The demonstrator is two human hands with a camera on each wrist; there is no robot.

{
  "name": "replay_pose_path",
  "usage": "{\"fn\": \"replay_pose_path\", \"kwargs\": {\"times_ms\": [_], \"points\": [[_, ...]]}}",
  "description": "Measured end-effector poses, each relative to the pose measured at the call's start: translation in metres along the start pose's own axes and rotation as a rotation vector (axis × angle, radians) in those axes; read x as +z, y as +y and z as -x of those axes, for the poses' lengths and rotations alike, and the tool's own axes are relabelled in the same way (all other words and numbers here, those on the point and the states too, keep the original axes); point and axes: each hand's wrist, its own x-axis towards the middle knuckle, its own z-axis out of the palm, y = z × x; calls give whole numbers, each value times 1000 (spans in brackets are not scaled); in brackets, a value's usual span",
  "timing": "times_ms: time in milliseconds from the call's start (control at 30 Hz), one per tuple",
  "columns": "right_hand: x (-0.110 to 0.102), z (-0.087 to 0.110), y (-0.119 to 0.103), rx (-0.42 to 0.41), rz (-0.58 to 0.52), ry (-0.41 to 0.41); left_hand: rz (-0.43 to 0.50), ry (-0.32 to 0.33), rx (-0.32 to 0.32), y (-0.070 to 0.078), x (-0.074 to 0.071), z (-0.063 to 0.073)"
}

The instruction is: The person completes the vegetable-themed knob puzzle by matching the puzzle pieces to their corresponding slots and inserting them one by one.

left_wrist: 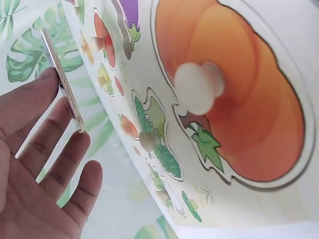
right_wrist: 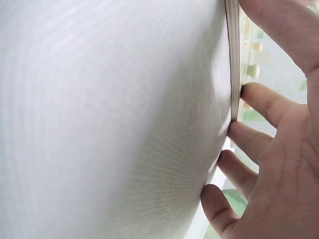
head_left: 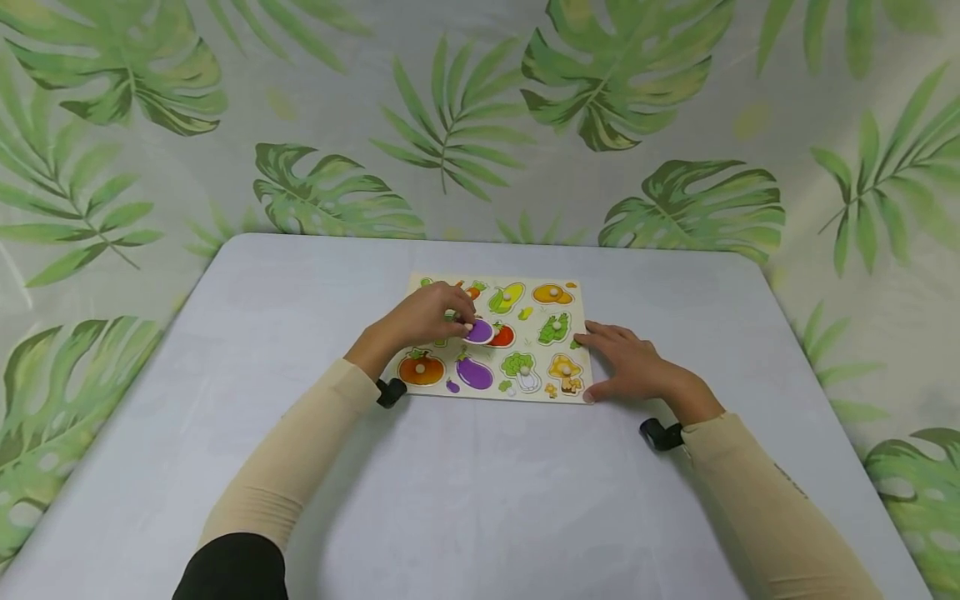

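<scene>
A flat wooden vegetable puzzle board (head_left: 450, 392) lies on the table. My left hand (head_left: 433, 315) pinches a purple eggplant puzzle piece (head_left: 480, 332) by its knob, above the board near the tomato piece (head_left: 502, 336). From the left wrist, the held piece (left_wrist: 65, 82) appears edge-on between thumb and fingers. Below it on the board is the eggplant slot (head_left: 475, 373), showing a printed eggplant and no knob. My right hand (head_left: 633, 367) rests at the board's right edge with fingers spread; in the right wrist view its fingertips (right_wrist: 249, 92) touch the edge and tabletop.
Other knobbed pieces sit in the board, among them a pumpkin (head_left: 422, 369), corn (head_left: 507, 297), a cabbage (head_left: 522, 372) and mushrooms (head_left: 566, 372). A white cloth (head_left: 495, 492) covers the table. Behind it hangs a leaf-patterned curtain (head_left: 480, 208).
</scene>
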Motion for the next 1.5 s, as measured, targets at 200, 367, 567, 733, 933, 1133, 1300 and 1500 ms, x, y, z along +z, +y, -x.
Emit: {"fn": "replay_pose_path", "kwargs": {"times_ms": [200, 367, 567, 733, 933, 1133, 1300, 1500], "points": [[-1, -1, 1, -7, -3, -3, -16, -41, -2, 0, 3, 4], [-1, -2, 2, -9, -10, -6, -38, -83, -32, 2, 11, 10], [0, -2, 2, -3, -12, -6, -70, -93, 3, 6, 19, 18], [1, -2, 2, -2, -12, -3, -82, -99, 20, 8, 23, 20], [1, 0, 0, -7, -9, 3, -103, -106, 60, 8, 30, 23], [1, 0, 0, -8, -9, 3, -134, -112, 62, 8, 35, 26], [1, 0, 0, -9, -8, 2, -158, -116, 58, 9, 37, 26], [-1, 0, -1, -5, -8, 3, -177, -101, 61, 11, 38, 24]]}}
